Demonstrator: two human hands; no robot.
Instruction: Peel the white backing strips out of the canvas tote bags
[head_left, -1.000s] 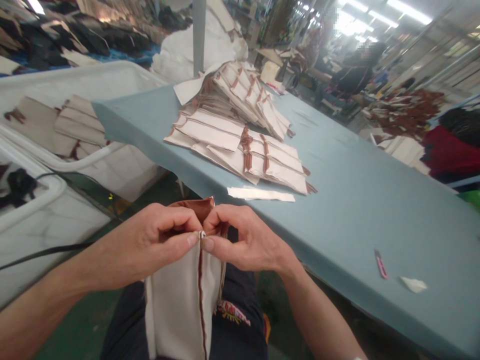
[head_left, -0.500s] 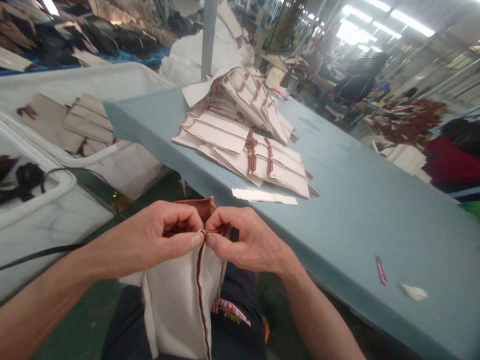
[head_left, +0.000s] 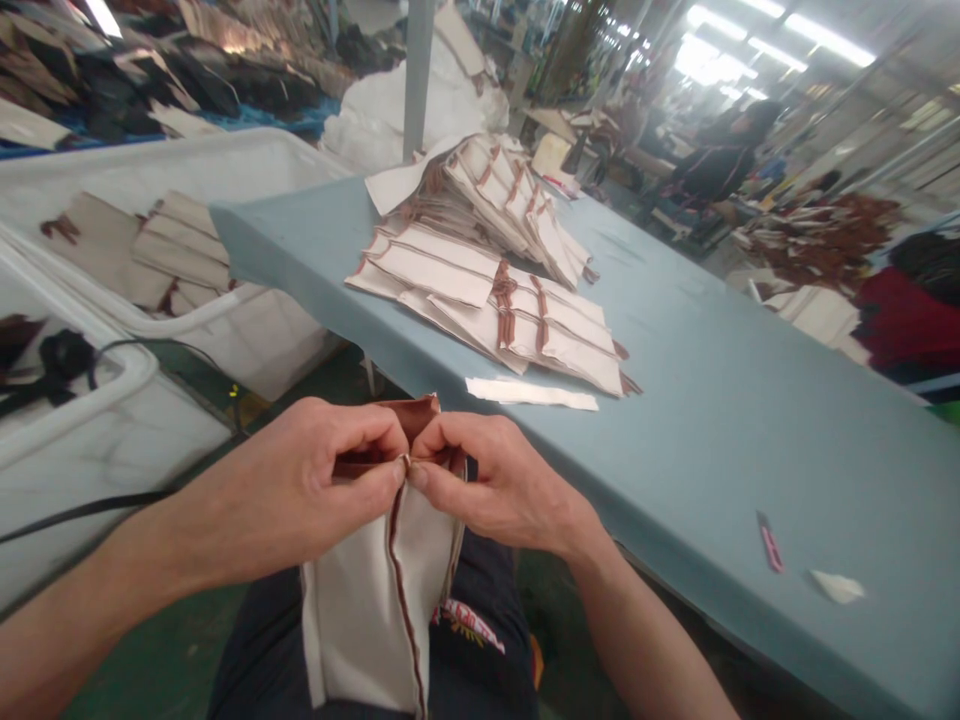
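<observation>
A cream sewn fabric piece point(head_left: 360, 610) with a brown-edged seam down its middle hangs over my lap. Its upper edge is pinched at the seam between the thumb and fingers of my left hand point(head_left: 337, 480). Close beside it, almost touching, my right hand point(head_left: 480, 475) pinches the same edge from the other side. Brown lining shows behind the fingertips at the top opening. Both hands are closed on the fabric, and the fingers cover the exact spot they grip.
A blue-grey table point(head_left: 720, 430) bears stacks of similar cream pieces point(head_left: 495, 290), a white strip point(head_left: 532, 393), a pink cutter point(head_left: 769, 545) and a fabric scrap point(head_left: 838, 587). White bins point(head_left: 187, 160) with more pieces stand at left. A person point(head_left: 720, 160) sits far back.
Both hands keep their pinch on the fabric edge. The lower part of the fabric piece has swung slightly to the right, and the left hand has tilted a little.
</observation>
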